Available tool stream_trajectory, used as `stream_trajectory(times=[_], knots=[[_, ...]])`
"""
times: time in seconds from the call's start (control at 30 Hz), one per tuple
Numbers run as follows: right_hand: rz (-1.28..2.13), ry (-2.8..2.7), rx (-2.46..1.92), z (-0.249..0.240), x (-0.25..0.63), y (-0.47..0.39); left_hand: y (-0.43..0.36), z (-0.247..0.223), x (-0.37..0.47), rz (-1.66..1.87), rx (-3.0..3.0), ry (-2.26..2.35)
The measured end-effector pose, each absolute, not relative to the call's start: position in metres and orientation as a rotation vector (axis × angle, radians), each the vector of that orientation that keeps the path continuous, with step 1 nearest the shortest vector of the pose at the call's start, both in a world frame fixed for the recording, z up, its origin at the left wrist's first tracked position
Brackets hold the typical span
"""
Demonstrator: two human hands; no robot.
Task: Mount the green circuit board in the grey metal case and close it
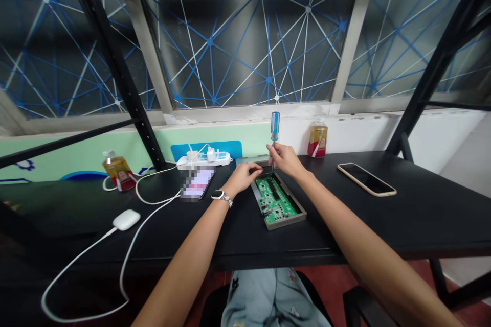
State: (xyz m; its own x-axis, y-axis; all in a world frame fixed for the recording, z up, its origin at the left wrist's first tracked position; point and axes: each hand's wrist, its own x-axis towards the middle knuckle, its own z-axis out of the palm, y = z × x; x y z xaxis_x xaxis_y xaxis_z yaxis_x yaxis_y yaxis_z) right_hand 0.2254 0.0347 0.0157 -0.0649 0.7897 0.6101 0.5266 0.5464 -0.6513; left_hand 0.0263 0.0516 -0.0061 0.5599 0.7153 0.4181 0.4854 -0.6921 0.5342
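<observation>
A screwdriver (275, 125) with a clear blue handle stands upright, its tip down at the far end of a shallow metal case (286, 224). The fingers of my right hand (286, 158) are closed around its shaft, just below the handle. Inside the case lies a green circuit board (276, 202) with black and silver parts. My left hand (242, 178) rests at the case's far left corner, fingers bent and pinched together; whatever is between them is hidden. The screwdriver's tip is too small to make out.
To the left, a phone with a lit screen (197, 183), a white power strip (204, 159), a white charging case (126, 219) and looping white cable lie on the black table (238, 245). A second phone (366, 180) lies right. Drink bottles (317, 139) stand near the wall.
</observation>
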Motion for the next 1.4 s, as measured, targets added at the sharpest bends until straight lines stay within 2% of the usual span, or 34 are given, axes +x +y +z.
stream_trajectory(times=[0.3, 0.53, 0.73, 0.8, 1.03, 1.23, 1.4], knots=[[0.311, -1.715, -1.101, 0.014, 0.225, 0.036, 0.049, 0.003, 0.053, 0.945, 2.296, 0.848], [0.247, -1.708, -1.143, 0.015, 0.226, 0.036, 0.061, -0.005, 0.078, 1.066, 2.19, 0.998], [0.658, -1.712, -1.047, 0.014, 0.236, 0.035, 0.066, -0.019, 0.077, 1.002, 2.113, 0.807], [0.702, -1.69, -1.038, 0.012, 0.238, 0.033, 0.065, -0.021, 0.076, 1.007, 2.14, 0.775], [0.487, -1.606, -1.131, 0.011, 0.237, 0.031, 0.058, -0.018, 0.081, 1.11, 2.13, 0.924], [0.672, -1.579, -1.053, 0.011, 0.238, 0.035, 0.056, -0.019, 0.083, 1.06, 2.194, 0.827], [0.379, -1.541, -1.133, 0.013, 0.236, 0.033, 0.052, -0.015, 0.085, 1.131, 2.187, 1.019]])
